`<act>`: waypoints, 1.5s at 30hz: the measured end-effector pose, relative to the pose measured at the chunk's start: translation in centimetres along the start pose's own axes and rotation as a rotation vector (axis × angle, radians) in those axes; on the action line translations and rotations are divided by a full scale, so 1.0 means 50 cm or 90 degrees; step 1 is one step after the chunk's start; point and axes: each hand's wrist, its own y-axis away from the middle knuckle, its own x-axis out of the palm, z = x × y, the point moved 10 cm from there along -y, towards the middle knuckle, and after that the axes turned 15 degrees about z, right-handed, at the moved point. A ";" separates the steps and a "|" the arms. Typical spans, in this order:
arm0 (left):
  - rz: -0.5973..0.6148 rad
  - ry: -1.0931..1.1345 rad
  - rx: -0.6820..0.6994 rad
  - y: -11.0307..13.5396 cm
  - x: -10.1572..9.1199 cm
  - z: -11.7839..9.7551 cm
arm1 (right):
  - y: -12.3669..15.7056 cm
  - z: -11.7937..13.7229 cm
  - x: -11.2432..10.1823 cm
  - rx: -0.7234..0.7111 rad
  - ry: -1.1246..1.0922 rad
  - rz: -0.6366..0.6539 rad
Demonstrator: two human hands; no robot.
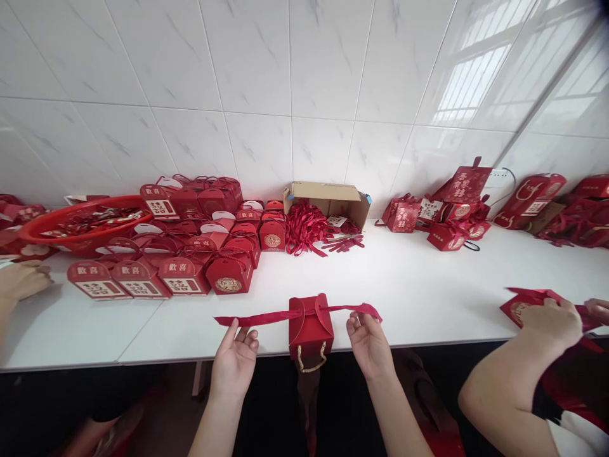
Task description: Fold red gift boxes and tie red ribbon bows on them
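A small red gift box [311,333] with curved closing flaps stands at the table's front edge, a twisted gold cord handle [311,368] hanging from its near side. A red ribbon [273,317] passes through the top of the box and stretches out to both sides. My left hand [235,358], palm up with fingers loosely curled, holds the ribbon's left part near the thumb. Between the thumb and fingers of my right hand [371,346] is the right part of the same ribbon. Neither hand touches the box itself.
Rows of red boxes [185,277] and a red basin [76,244] of small packets stand left. A cardboard box [328,190] spills red ribbons [307,228]. More boxes [459,209] are at right. Another person's hands [554,320] work at right; another hand [23,279] shows at left.
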 end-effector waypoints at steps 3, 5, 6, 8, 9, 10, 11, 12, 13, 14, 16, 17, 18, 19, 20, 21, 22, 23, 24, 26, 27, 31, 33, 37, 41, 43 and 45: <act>0.051 -0.037 0.026 -0.010 0.021 -0.026 | -0.007 0.027 0.012 -0.028 0.024 -0.003; 0.078 -0.078 0.048 -0.013 0.033 -0.042 | -0.009 0.037 0.021 -0.032 0.047 0.006; 0.088 -0.096 0.055 -0.014 0.038 -0.047 | -0.009 0.040 0.024 -0.030 0.057 0.010; 0.098 -0.120 0.060 -0.014 0.042 -0.050 | -0.008 0.038 0.025 -0.017 0.075 0.015; 0.100 -0.127 0.060 -0.014 0.042 -0.050 | -0.007 0.036 0.024 -0.012 0.085 0.013; 0.100 -0.131 0.058 -0.014 0.040 -0.049 | -0.006 0.036 0.021 -0.012 0.095 0.010; 0.099 -0.134 0.055 -0.013 0.038 -0.046 | -0.006 0.037 0.018 -0.016 0.102 0.006; 0.097 -0.135 0.051 -0.013 0.035 -0.044 | -0.005 0.039 0.015 -0.023 0.106 0.002; 0.094 -0.136 0.049 -0.012 0.032 -0.042 | -0.005 0.041 0.012 -0.032 0.108 -0.002; 0.091 -0.136 0.049 -0.012 0.030 -0.041 | -0.005 0.044 0.009 -0.039 0.107 -0.007; 0.089 -0.136 0.051 -0.011 0.027 -0.042 | -0.005 0.048 0.001 -0.050 0.099 -0.026; 0.088 -0.137 0.053 -0.010 0.026 -0.043 | -0.005 0.051 -0.004 -0.054 0.092 -0.039; 0.088 -0.138 0.054 -0.010 0.026 -0.044 | -0.005 0.053 -0.008 -0.057 0.085 -0.052; 0.088 -0.139 0.055 -0.010 0.027 -0.045 | -0.005 0.055 -0.010 -0.061 0.080 -0.062; 0.089 -0.141 0.057 -0.011 0.028 -0.047 | -0.006 0.058 -0.010 -0.065 0.082 -0.066; 0.090 -0.144 0.063 -0.011 0.032 -0.051 | -0.007 0.062 -0.005 -0.068 0.090 -0.063; 0.093 -0.149 0.072 -0.011 0.038 -0.057 | -0.009 0.067 0.002 -0.074 0.106 -0.055; 0.099 -0.155 0.086 -0.012 0.046 -0.065 | -0.011 0.075 0.012 -0.084 0.126 -0.044; 0.107 -0.165 0.105 -0.012 0.057 -0.075 | -0.013 0.084 0.024 -0.097 0.150 -0.033; 0.130 -0.200 0.156 -0.009 0.089 -0.103 | -0.016 0.106 0.054 -0.130 0.211 -0.009; 0.142 -0.226 0.187 -0.006 0.107 -0.119 | -0.016 0.121 0.071 -0.153 0.245 -0.001; 0.173 -0.342 0.326 0.018 0.186 -0.184 | -0.014 0.180 0.145 -0.265 0.366 0.039; 0.203 -0.390 0.361 0.027 0.224 -0.199 | -0.019 0.194 0.182 -0.286 0.401 0.080; 0.272 -0.438 0.351 0.031 0.284 -0.195 | -0.039 0.191 0.233 -0.255 0.464 0.136; 0.316 -0.449 0.335 0.039 0.321 -0.185 | -0.062 0.152 0.258 -0.164 0.516 0.183; 0.330 -0.450 0.335 0.045 0.334 -0.184 | -0.067 0.138 0.263 -0.140 0.529 0.189; 0.342 -0.452 0.337 0.051 0.345 -0.186 | -0.066 0.140 0.267 -0.157 0.511 0.182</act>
